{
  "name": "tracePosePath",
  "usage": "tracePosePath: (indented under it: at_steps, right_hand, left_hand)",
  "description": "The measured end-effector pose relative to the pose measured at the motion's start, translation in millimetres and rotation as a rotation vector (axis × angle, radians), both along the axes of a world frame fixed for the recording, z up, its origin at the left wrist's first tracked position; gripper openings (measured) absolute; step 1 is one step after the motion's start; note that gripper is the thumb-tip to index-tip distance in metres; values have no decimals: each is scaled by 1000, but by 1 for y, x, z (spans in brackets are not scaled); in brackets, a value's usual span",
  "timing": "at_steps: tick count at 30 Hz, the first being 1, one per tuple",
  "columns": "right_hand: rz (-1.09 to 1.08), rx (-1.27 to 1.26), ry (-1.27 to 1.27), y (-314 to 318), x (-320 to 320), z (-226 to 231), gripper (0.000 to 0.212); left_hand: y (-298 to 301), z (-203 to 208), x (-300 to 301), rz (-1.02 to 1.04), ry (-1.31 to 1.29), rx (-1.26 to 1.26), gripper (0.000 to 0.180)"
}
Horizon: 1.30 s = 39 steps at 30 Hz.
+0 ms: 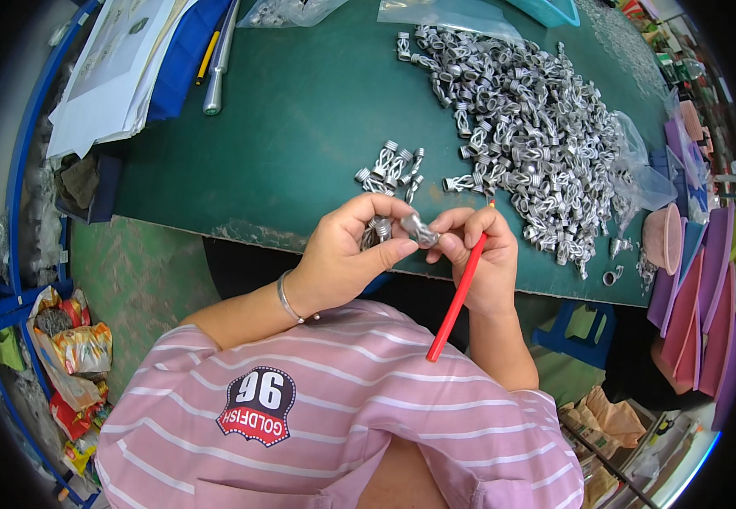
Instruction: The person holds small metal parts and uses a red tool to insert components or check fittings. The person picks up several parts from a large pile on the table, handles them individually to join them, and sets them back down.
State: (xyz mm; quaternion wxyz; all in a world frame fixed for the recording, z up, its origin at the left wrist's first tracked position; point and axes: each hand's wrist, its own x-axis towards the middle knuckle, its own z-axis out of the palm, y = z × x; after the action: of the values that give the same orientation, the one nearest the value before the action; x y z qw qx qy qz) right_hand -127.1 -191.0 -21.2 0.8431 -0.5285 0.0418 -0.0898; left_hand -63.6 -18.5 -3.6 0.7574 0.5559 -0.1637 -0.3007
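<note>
1. Over the near edge of the green desk (283,119), the left hand (342,242) and right hand (485,263) are meeting, fingertips pinching a small silver twisted-metal fitting (421,231).
2. The right hand is also holding a slim red pencil (458,297).
3. Toward the desk's right edge, a heap of similar silver fittings (529,127) is lying.
4. The fitting is probably feeling light, stiff, slightly slippery; its collar is likely offering the surest hold.

We see bright light across the worktop (300,110), its near edge bowed, the held metal piece (420,230) slightly blurred.
</note>
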Motion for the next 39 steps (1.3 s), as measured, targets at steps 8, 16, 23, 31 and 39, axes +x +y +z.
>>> tracePosePath:
  at_steps: [8,16,23,31,39]
  right_hand:
    - [-111,-264,-181,8,-5,-4,29]
    - [-293,-554,-449,15,-7,11,44]
    - [-113,-629,-562,21,-12,25,29]
    - [-294,-1246,-188,-20,27,17,23]
    - [-209,-1427,-273,-26,34,14,24]
  left_hand:
    - [2,-4,-3,36,-223,-42,20]
    - [1,-4,-4,-25,242,-49,19]
    - [11,-6,-8,-201,711,-336,30]
    - [62,-61,-17,-389,861,-160,29]
    - [52,-150,3,-66,876,-99,34]
